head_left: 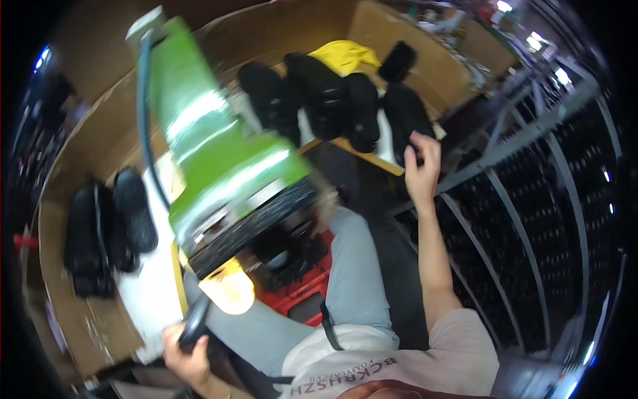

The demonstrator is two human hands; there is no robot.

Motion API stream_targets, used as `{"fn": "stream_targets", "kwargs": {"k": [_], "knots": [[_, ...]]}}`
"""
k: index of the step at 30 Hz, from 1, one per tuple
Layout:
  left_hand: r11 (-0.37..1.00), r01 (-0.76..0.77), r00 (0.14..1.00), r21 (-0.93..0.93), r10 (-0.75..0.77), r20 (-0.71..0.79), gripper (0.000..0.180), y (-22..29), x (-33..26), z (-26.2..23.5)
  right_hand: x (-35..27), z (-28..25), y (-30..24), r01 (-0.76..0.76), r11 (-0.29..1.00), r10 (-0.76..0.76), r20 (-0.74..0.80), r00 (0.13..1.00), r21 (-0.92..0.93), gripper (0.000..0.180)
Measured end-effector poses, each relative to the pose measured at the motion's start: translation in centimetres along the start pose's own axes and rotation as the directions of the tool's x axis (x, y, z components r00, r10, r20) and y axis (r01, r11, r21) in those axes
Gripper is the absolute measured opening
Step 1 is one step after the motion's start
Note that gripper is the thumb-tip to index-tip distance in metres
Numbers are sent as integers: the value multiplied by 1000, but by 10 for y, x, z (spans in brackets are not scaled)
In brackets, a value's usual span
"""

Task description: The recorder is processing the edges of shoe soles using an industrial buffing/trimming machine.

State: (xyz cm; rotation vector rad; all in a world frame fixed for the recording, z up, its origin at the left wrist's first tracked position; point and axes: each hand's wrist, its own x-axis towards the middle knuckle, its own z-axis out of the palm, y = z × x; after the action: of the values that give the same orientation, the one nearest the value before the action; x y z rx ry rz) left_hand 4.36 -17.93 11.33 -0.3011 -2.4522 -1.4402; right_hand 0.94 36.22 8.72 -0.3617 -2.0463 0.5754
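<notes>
Shoe [403,110] looks dull black by right hand's [423,176] parted fingers — left hand's [189,362] fingers clasp a dark piece [195,322]

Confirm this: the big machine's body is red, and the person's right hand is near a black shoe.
Not quite: the big machine's body is green, not red, as the head view shows. The right hand is near a black shoe.
</notes>
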Motion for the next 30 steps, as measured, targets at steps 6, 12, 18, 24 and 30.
{"fn": "stream_targets", "kwargs": {"k": [6,12,18,24,30], "knots": [[798,162,967,-580,-10,256,38,13,4,117,-131,5,-70,-728,374,188,722,666,574,88],[745,163,973,-647,-12,231,34,31,31,139,-103,21,-91,-454,463,257,375,891,761,80],[746,132,985,-653,-22,173,31,15,31,135,-101,36,-99,-464,474,233,402,886,749,74],[761,78,991,-644,14,137,35,-17,30,106,-117,57,-112,-493,455,197,456,868,741,72],[748,30,988,-663,78,133,39,-58,26,87,-132,63,-142,-467,430,144,453,880,772,72]]}}
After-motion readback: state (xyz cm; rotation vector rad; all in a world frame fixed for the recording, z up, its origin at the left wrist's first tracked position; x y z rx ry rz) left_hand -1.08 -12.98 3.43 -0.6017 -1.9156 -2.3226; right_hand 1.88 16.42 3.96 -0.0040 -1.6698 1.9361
